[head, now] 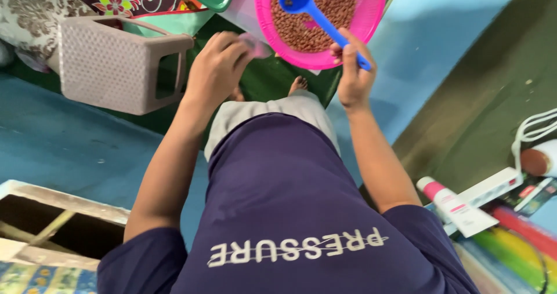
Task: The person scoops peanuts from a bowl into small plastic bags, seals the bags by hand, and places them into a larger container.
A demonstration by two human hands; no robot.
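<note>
Looking down, we take the pink basin of brown beans as our landmark. Our right hand sits at its near rim, fingers closed around the blue scoop, whose bowl rests over the beans. Our left hand curls by the basin's left edge, pinching a clear bag. A grey basket stands farther left.

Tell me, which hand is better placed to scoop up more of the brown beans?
Probably the right hand: it grips the blue scoop already over the beans in the pink basket. The left hand pinches a small pink piece beside it.
</note>
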